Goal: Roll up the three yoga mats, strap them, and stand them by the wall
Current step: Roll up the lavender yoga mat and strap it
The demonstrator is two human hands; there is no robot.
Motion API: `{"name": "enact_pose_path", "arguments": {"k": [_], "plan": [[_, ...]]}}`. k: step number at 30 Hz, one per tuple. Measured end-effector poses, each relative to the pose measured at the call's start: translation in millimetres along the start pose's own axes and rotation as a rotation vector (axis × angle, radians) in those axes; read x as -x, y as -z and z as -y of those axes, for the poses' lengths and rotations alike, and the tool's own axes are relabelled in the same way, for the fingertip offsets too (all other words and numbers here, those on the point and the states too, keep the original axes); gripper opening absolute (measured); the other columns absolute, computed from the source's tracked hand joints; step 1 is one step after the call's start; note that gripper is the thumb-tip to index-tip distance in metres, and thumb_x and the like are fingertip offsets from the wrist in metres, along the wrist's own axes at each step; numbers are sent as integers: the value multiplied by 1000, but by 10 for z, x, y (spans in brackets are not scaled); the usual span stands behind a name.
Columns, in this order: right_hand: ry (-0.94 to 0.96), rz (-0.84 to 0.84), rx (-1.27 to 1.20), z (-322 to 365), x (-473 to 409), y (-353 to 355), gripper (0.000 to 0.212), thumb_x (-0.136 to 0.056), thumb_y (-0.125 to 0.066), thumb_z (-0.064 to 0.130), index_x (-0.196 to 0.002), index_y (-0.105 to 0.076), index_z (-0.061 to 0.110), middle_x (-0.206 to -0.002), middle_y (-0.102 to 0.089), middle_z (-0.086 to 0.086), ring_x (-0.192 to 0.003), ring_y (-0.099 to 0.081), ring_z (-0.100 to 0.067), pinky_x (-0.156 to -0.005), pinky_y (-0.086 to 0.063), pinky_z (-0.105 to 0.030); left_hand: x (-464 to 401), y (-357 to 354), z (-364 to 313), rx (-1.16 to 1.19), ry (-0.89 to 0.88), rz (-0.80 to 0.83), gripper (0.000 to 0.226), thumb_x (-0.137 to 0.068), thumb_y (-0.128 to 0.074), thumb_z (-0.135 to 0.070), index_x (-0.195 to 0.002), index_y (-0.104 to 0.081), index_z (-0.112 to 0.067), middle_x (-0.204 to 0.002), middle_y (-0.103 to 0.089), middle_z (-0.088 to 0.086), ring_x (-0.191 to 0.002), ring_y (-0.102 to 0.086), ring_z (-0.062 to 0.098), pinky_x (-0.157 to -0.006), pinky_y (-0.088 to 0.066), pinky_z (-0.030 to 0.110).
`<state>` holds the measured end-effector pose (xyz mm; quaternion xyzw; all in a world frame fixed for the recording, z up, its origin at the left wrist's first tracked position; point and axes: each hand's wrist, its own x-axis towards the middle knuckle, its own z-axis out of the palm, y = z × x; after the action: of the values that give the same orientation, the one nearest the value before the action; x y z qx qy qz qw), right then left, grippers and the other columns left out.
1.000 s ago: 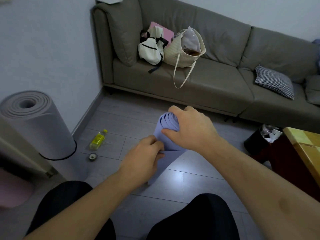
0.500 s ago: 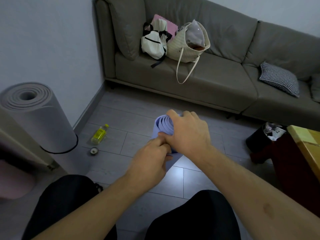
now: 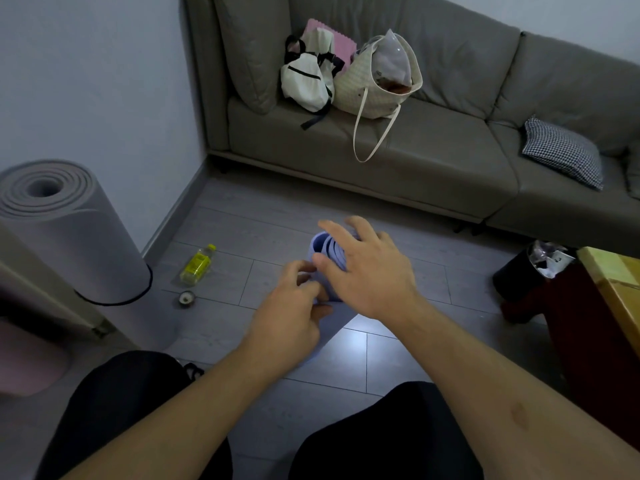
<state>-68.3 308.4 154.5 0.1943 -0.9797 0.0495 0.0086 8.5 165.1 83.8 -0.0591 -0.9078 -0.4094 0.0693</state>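
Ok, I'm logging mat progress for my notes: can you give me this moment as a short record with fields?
grey mat: rolled, black strap round it, upright by the wall
blue mat: rolled, upright on the floor, no strap visible
left hand: pinches the blue mat's side
right hand: fingers spread over the roll's top
pink mat: partly seen at far left, state unclear

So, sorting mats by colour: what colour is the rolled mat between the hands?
Light purple mat, clearest in the head view.
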Motion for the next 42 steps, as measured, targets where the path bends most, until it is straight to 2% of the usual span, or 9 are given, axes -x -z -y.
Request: {"name": "enact_pose_path", "arguments": {"k": [3, 6, 12, 15, 19, 25, 30, 34, 42], "plan": [[-57, 13, 57, 10, 52, -122, 65, -101, -23, 73, -156, -29, 38, -155, -41, 2, -131, -51, -31, -100, -53, -52, -15, -64, -50, 96, 21, 51, 23, -98, -68, -4, -121, -70, -8, -145, -42, -9, -111, -48, -21, -90, -45, 2], [-35, 19, 46, -68, 55, -247, 66, -102, -21, 70, -159, -23, 37, -158, -39, 2, -136, -46, -29, -106, -49, -51, -26, -76, -96, 120, -1, 71, 25, -97, -68, 2, -120, -71, -5, -141, -39, -9, -110, -42, -29, -87, -37, -6], [-43, 159, -98, -179, -299, -206, 75, -92, -12, 74, -148, -41, 34, -149, -44, 0, -135, -44, -30, -103, -46, -50, -114, 4, -30, 146, 66, 47, 5, -96, -73, -10, -95, -70, -15, -135, -42, -13, -106, -58, -1, -98, -47, 16], [-131, 59, 4, -220, -254, -269, 68, -92, -10, 71, -135, -46, 32, -134, -50, -2, -119, -50, -32, -91, -50, -49, -137, -7, -1, 146, 52, 76, 22, -95, -73, -8, -82, -62, -22, -131, -44, -12, -106, -59, 4, -93, -44, 14], [-96, 151, 17, -156, -227, -183, 72, -93, -12, 73, -145, -41, 32, -142, -45, -7, -128, -46, -36, -102, -44, -56, -171, -29, -43, 127, 92, 44, 20, -93, -72, -3, -82, -63, -16, -122, -48, -10, -98, -61, 7, -89, -48, 22], [148, 366, -311, -411, -111, 50, 95, -77, -83, 67, -153, -26, 63, -155, -21, 8, -142, -23, -25, -115, -36, -45, -208, 139, 79, 170, 80, 1, 21, -89, -72, 8, -82, -67, -11, -118, -57, -9, -99, -58, -11, -84, -39, 2], [93, 321, -443, -501, -95, 118, 73, -65, -89, 60, -127, -51, 57, -137, -33, 8, -130, -38, -24, -105, -47, -44, -198, 177, 24, 220, 29, 34, 16, -89, -73, 6, -82, -69, -8, -117, -67, -9, -106, -62, 1, -88, -46, 10], [-1, 324, -426, -447, 3, 96, 48, -82, -77, 64, -123, -54, 53, -136, -38, 4, -128, -42, -22, -106, -49, -48, -158, 205, -56, 267, 64, 103, 28, -93, -70, 2, -77, -63, -20, -123, -72, -10, -113, -66, 3, -100, -53, 29], [1, 320, -335, -403, 104, 108, 38, -82, -76, 49, -115, -57, 49, -129, -40, 5, -124, -42, -27, -98, -55, -52, -113, 260, -137, 314, 77, 235, 20, -95, -68, 2, -81, -66, -12, -135, -66, -18, -119, -60, -13, -107, -50, 23]]}}
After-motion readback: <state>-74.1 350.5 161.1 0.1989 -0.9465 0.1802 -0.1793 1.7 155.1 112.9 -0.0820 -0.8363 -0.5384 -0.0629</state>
